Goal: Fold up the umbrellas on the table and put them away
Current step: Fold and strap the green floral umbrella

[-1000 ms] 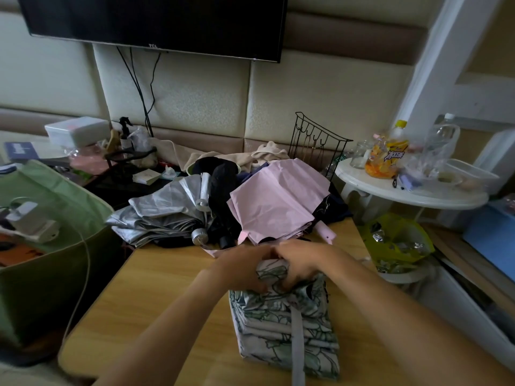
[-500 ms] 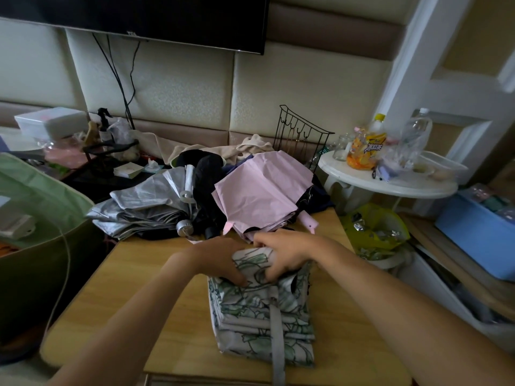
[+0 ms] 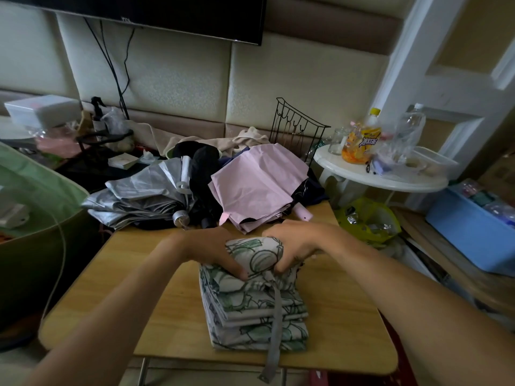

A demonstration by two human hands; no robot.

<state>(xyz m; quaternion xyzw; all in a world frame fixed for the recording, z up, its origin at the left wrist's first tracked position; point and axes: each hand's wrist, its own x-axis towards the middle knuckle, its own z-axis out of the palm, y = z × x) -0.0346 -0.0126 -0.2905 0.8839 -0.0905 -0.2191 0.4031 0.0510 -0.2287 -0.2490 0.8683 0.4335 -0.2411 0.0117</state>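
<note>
A white umbrella with a green leaf print [image 3: 250, 310] lies collapsed on the wooden table [image 3: 342, 310], its pleats stacked toward me and a grey strap [image 3: 276, 324] hanging over the front edge. My left hand [image 3: 211, 252] grips its far end from the left, thumb pressed into the fabric. My right hand [image 3: 298, 243] grips the same end from the right, fingers curled round the bunched cloth. Behind them lie a pink umbrella [image 3: 256, 185], a silver umbrella [image 3: 145, 196] and a black umbrella [image 3: 203, 174], all loosely collapsed.
A white round side table [image 3: 390, 179] with bottles and a jar stands at right, a black wire rack [image 3: 295, 129] beside it. A yellow-green bin bag [image 3: 367, 218] and a blue box [image 3: 468, 232] sit lower right. A green bag [image 3: 36, 196] is at left.
Both hands have gathered the printed umbrella's far end into a tighter bundle, and the fabric now bulges up between them. The view has shifted slightly.
</note>
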